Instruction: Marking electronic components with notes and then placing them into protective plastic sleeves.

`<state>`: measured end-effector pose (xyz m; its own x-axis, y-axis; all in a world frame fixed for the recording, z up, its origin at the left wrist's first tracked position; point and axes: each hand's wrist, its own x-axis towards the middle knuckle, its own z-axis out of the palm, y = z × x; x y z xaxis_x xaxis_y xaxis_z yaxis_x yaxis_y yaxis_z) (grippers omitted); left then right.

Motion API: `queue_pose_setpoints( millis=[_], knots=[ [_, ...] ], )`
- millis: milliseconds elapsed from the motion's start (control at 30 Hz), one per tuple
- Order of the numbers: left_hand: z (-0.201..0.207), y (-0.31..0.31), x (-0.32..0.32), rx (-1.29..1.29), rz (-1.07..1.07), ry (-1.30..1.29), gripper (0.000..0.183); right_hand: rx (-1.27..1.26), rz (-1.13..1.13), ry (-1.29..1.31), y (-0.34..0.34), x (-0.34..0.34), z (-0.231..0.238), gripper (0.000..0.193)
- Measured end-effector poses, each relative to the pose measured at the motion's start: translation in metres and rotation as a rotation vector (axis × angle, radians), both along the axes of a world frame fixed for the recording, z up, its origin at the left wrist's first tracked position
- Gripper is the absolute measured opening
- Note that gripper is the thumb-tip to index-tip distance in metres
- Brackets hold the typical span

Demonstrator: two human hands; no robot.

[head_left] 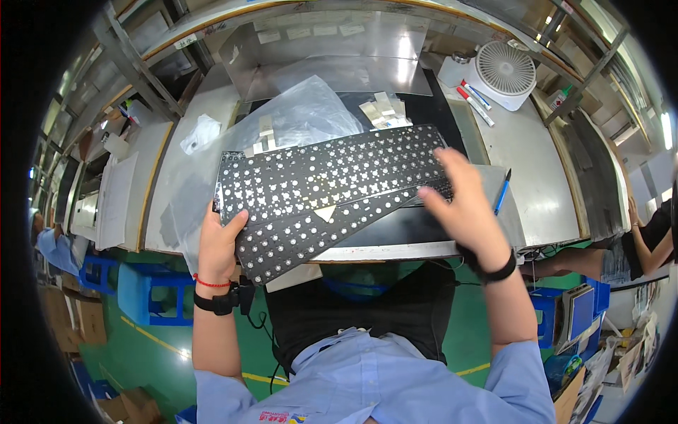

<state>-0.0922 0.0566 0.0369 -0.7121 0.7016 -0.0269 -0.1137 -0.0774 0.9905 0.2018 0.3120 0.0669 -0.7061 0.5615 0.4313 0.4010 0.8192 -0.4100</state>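
Two thin black keyboard sheets with rows of white dots lie fanned over each other, tilted above the front of the bench. The upper sheet (282, 185) runs back to the right. Below it the lower sheet (282, 247) slants toward me, partly covered. A small pale triangular piece (325, 213) shows where they overlap. My left hand (219, 242) grips their left end, thumb on top and fingers hidden beneath. At the right end, my right hand (462, 201) is slightly blurred, with thumb and fingers spread by the edge; contact there is unclear.
Behind the sheets lie clear plastic film (304, 106) and pale strips (385, 112), before a metal guard (332, 67). A white fan (505, 71), markers (477, 106) and a blue pen (503, 192) are on the right. Blue stools (152, 293) stand below; another person's arm (646, 237) shows far right.
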Motion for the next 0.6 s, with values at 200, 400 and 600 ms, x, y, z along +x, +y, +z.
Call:
queue_pose_setpoints(
  millis=[200,400,600],
  knots=[
    [-0.003,0.002,-0.003,0.029,-0.028,-0.018,0.041,-0.113,0.537,-0.128,-0.104,-0.048,-0.007,0.066],
    [0.000,0.002,0.001,0.063,-0.027,-0.017,0.040,0.094,0.300,-0.238,-0.108,-0.062,-0.027,0.078],
    [0.004,0.000,0.006,0.103,-0.004,-0.032,0.042,-0.011,0.294,-0.141,-0.093,-0.052,-0.012,0.071]
  ],
)
